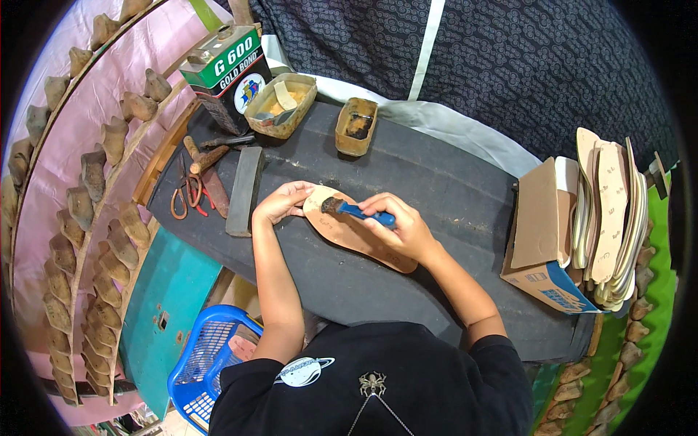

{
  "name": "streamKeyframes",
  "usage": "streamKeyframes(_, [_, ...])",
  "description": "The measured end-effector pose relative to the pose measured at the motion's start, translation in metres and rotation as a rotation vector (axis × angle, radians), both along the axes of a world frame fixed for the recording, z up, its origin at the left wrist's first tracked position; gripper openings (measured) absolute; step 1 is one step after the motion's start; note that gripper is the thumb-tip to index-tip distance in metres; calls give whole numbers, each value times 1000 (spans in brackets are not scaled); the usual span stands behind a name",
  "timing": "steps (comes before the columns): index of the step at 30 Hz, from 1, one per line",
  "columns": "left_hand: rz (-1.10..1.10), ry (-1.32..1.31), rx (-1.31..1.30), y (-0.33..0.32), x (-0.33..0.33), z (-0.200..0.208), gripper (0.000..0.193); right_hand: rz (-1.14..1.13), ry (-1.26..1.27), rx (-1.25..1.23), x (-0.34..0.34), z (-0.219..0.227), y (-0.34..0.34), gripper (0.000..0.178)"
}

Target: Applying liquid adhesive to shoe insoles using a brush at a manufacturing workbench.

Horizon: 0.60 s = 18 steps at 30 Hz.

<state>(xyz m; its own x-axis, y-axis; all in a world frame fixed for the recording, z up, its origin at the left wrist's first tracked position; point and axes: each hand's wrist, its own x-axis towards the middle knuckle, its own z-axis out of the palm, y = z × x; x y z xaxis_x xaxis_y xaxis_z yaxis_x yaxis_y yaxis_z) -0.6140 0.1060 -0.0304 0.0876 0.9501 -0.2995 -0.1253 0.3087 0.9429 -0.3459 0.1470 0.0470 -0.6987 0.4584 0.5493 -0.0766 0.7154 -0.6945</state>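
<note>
A tan shoe insole point(360, 238) lies slanted across the dark worktable, its wide end toward the left. My left hand point(282, 201) pinches the edge of that wide end between thumb and fingers. In my right hand point(401, 231) is a brush point(356, 211) with a blue handle. Its dark, stubby bristles rest on the insole near my left fingers. Part of the insole's narrow end lies beneath my right hand and wrist.
Beyond my hands stand a glue-stained tub point(282, 131), a smaller tub point(352, 147) and a metal can point(234, 91). Scissors point(190, 196) and a grey block point(245, 192) lie left. A cardboard box point(534, 221) of insoles point(607, 211) stands right. Shoe lasts point(113, 142) line racks.
</note>
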Motion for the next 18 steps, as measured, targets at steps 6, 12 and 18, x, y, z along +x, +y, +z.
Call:
streamKeyframes(6, [16,-1,2,0,3,6,29,-31,14,61,48,13,3,10])
streamKeyframes(12, [-2,44,-15,-2,0,9,32,-96,-124,86,82,19,10,23])
streamKeyframes(18, [10,18,-6,0,2,2,31,-85,147,-82,36,25,5,12])
